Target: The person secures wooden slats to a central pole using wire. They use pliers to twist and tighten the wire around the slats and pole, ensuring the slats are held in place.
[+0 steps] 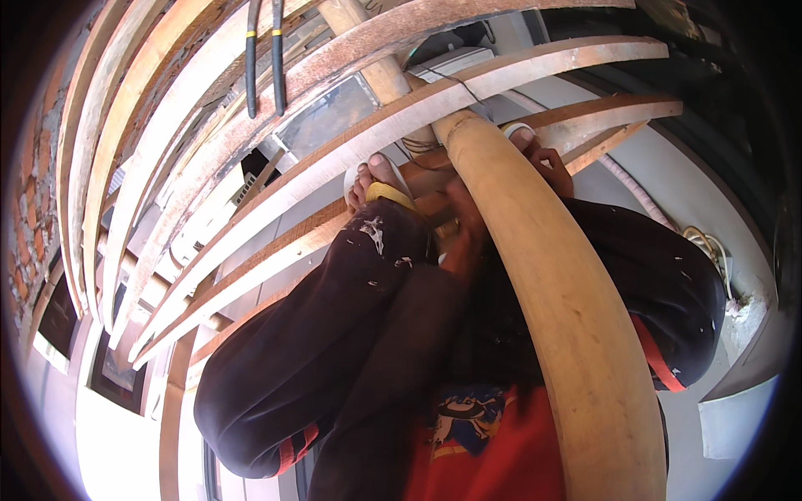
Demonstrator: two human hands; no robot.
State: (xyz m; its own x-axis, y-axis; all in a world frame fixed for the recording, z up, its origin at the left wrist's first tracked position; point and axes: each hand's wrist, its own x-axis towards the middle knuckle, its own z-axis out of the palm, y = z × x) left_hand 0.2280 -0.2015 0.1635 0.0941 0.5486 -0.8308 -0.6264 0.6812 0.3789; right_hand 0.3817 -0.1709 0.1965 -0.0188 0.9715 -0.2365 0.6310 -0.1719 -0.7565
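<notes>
A thick, pale bamboo pole [543,275] runs from near my chest to a crossing with another pole. Wire or cord turns [418,146] wrap below that crossing. Left of the thick pole, between my knees, my left hand [464,225] is smeared by motion, and its fingers cannot be made out. What appears to be my right hand [551,169] is on the pole's other side, by my right foot [521,138], with curled fingers. Whatever it may hold is hidden. A thin dark wire [459,83] crosses a curved-looking wooden beam [351,138] just beyond.
I squat across raised wooden beams, my left foot [380,179] in a white and yellow sandal. Long-handled pincers [278,67] with dark grips hang over a beam at the top left. Gaps between beams open onto a space below. A brick wall [27,225] stands far left.
</notes>
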